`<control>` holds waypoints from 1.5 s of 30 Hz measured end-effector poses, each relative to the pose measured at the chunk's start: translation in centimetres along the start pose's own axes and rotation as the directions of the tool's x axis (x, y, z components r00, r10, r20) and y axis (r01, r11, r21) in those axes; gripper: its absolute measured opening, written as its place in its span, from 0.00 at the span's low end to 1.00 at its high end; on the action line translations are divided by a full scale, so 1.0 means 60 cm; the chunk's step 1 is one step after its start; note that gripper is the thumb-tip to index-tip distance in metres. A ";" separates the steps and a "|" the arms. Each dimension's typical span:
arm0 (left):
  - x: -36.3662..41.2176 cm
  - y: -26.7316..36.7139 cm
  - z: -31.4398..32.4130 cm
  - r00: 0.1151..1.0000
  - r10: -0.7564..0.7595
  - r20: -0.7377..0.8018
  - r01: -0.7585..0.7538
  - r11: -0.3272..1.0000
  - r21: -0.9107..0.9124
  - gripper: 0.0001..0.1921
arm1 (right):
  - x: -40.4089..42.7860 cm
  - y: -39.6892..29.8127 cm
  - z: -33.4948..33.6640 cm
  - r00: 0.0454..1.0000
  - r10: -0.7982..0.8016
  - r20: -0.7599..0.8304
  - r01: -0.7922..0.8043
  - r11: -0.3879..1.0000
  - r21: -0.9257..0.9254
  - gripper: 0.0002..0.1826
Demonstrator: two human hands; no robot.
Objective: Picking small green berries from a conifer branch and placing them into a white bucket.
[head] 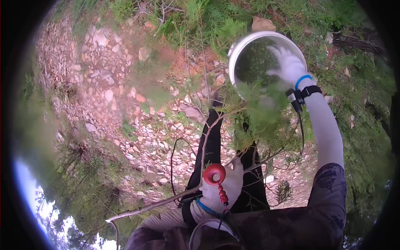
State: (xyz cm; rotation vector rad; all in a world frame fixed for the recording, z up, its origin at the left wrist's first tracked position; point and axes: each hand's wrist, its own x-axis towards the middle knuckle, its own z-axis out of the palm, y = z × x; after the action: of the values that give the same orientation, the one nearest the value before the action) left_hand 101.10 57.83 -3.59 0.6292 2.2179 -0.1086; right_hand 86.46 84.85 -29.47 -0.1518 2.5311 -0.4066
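My left hand (222,187), in a white knit glove with a blue cuff, is closed round a cut leafy branch (204,147) near my lap. Over the mouth of a white bucket (232,67) is my right hand (287,64), also gloved in white, with its fingers spread and somewhat blurred. Small green pieces lie inside the bucket. Green foliage of the branch (265,109) overlaps the bucket's near rim. A red ring pendant with beads (214,174) hangs in front of my left hand and hides part of it.
Stony ground (106,78) spreads to the left and between my legs. Conifer foliage (218,18) borders the far side, and more greenery grows at the right. A tan rock (263,24) lies beyond the bucket. Thin bare twigs stand left of the bucket. A black cable (172,162) loops beside my leg.
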 end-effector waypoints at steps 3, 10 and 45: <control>-0.008 -0.001 0.026 0.997 0.073 -0.039 -0.078 0.987 -0.142 0.10 | -0.042 -0.092 -0.060 0.893 -0.431 -0.127 0.403 0.894 -0.196 0.47; -0.015 0.020 -0.005 0.984 0.177 -0.008 -0.177 0.978 -0.110 0.15 | 0.000 -0.170 -0.044 0.650 -0.742 0.164 0.759 0.621 -0.196 0.17; 0.052 -0.040 -0.081 0.868 0.441 -0.229 -0.328 0.854 0.403 0.17 | -0.228 -0.149 -0.169 0.757 -0.653 0.023 0.653 0.757 0.021 0.24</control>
State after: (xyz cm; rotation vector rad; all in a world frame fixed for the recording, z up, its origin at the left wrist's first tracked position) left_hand 94.89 58.36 -2.93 1.3727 2.3380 -0.2127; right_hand 92.49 81.61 -11.50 -1.0564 2.3740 -0.6766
